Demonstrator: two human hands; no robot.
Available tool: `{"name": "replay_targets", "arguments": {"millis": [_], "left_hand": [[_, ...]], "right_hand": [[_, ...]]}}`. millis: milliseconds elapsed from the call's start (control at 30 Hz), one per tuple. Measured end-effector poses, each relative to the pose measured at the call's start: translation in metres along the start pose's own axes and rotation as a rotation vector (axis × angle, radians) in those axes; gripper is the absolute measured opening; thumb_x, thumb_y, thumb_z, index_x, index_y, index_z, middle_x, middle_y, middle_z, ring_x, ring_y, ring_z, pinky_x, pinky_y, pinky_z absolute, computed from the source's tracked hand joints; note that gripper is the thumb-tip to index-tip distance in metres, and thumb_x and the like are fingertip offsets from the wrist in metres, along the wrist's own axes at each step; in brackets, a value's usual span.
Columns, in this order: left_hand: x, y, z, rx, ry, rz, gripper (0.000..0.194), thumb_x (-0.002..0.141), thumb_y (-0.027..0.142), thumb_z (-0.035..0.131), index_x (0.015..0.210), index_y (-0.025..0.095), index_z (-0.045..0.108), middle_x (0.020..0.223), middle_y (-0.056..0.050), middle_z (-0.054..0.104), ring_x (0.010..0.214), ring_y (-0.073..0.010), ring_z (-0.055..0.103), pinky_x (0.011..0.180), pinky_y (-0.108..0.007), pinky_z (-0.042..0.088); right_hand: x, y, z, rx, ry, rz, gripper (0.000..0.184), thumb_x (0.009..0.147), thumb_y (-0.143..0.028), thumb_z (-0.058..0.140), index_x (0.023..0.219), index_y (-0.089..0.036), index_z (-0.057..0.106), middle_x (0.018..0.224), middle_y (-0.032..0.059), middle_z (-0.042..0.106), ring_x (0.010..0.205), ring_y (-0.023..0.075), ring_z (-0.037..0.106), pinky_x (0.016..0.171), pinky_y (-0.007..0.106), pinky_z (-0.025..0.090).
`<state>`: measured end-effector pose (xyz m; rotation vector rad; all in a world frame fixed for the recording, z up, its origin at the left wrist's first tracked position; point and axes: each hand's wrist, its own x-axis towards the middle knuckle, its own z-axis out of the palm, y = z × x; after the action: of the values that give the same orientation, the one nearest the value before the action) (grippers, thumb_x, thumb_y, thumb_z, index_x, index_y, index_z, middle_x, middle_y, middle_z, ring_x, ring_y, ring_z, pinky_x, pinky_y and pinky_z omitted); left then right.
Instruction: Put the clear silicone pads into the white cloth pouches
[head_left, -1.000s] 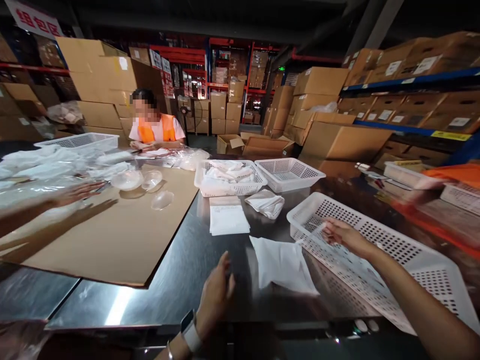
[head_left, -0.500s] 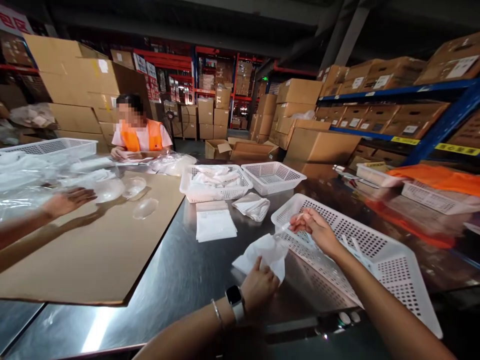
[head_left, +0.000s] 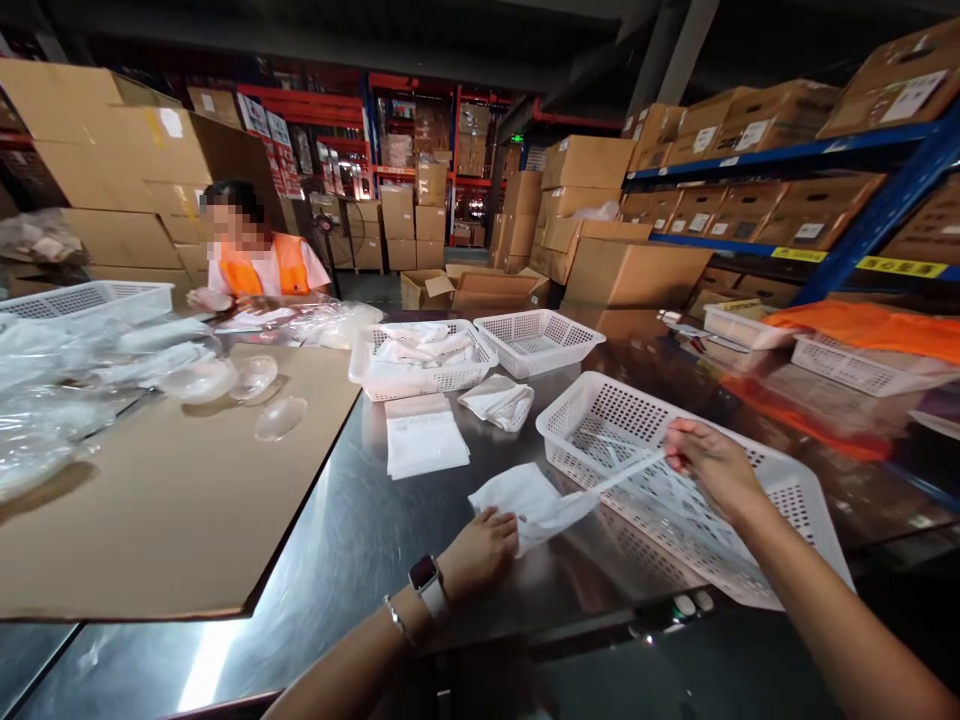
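Note:
On the metal table (head_left: pixel 360 560), a thin white bag (head_left: pixel 517 495) lies crumpled. My left hand (head_left: pixel 480 548), wearing a watch and a bracelet at the wrist, holds its near-left edge down against the table. My right hand (head_left: pixel 709 465) is closed in a pinch over the large white perforated basket (head_left: pixel 802 500). From its fingers a narrow, translucent white strip (head_left: pixel 630 468) runs taut down to the bag; I cannot tell whether it is part of the bag. Long pale strips lie inside the basket, partly behind my right hand and forearm.
A stack of flat white bags (head_left: pixel 425 435) and a folded white bundle (head_left: pixel 499 402) lie beyond. Two smaller baskets, one filled (head_left: pixel 427 375), stand behind. Cardboard (head_left: pixel 187 520) on the left bears clear plastic cups (head_left: pixel 255 378). A person in an orange vest (head_left: pixel 289 265) sits across.
My right hand has moved right, stretching the strip from the bag. My left hand has shifted left to the bag's near edge. Another person's arm at the left has gone from view.

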<state>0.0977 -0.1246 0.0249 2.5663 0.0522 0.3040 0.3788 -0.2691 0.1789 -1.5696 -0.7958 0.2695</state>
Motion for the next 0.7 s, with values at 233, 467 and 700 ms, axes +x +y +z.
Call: {"name": "replay_targets", "arguments": {"millis": [233,467,700], "left_hand": [[0.0,-0.001,-0.002,-0.132,0.148,-0.032,0.032,0.091,0.009,0.04,0.111,0.018,0.063,0.119,-0.01,0.062,0.118,-0.0233,0.052,0.116,-0.045,0.01],[-0.014,0.007,-0.026,-0.356,0.297,-0.158,0.015,0.082,0.013,0.051,0.07,0.02,0.056,0.081,-0.006,0.059,0.094,-0.0241,0.052,0.108,-0.042,0.023],[-0.028,0.002,-0.039,-0.243,0.139,0.04,0.017,0.089,0.018,0.049,0.073,0.021,0.056,0.084,-0.006,0.057,0.09,-0.022,0.049,0.101,-0.04,0.027]], "right_hand": [[0.028,0.008,-0.074,-0.06,0.096,-0.071,0.037,0.068,-0.06,0.064,0.074,-0.026,0.051,0.056,-0.0034,0.042,0.044,0.01,0.039,0.042,0.027,0.027],[0.033,0.043,-0.049,-0.468,-0.042,-0.137,0.014,0.072,-0.027,0.063,0.061,-0.019,0.064,0.069,0.008,0.064,0.068,0.0207,0.062,0.075,0.039,0.05],[-0.001,0.061,-0.002,-0.692,-0.442,-0.357,0.036,0.08,-0.047,0.053,0.102,-0.025,0.071,0.11,0.0127,0.069,0.102,0.0299,0.064,0.091,0.047,0.049]]}}
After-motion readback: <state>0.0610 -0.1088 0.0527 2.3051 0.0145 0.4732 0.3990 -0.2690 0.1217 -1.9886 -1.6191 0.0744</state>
